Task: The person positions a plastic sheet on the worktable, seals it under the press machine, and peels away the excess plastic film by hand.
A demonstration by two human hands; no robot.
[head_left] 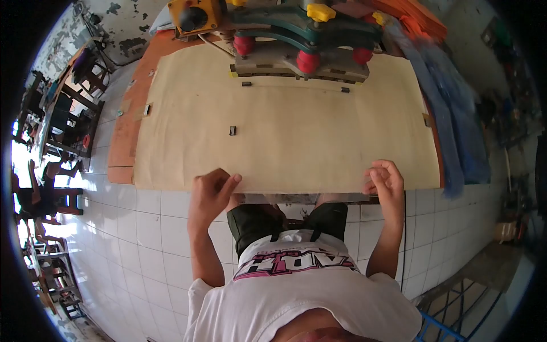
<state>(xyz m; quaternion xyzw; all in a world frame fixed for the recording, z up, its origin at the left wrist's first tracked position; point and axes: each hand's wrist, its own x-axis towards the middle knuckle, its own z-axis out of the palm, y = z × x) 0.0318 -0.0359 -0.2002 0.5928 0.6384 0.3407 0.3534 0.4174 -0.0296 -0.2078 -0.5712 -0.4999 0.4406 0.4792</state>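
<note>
My left hand (212,194) is at the front edge of the cream sheet (296,137) that covers the worktable. Its fingers curl inward and the thumb points right; anything pinched there cannot be made out. My right hand (387,185) hovers over the same edge farther right, fingers bent toward the thumb, also with nothing I can identify in them. A small dark block (232,130) lies on the sheet ahead of my left hand. Two more small blocks, a left one (246,84) and a right one (345,90), sit near the machine.
A green press-like machine (279,31) with red knobs and a metal bar overhangs the table's back. A yellow box with a black knob (195,18) stands beside it. Blue cloth (456,114) drapes the right side; orange material (413,20) lies behind. Benches (62,125) stand left.
</note>
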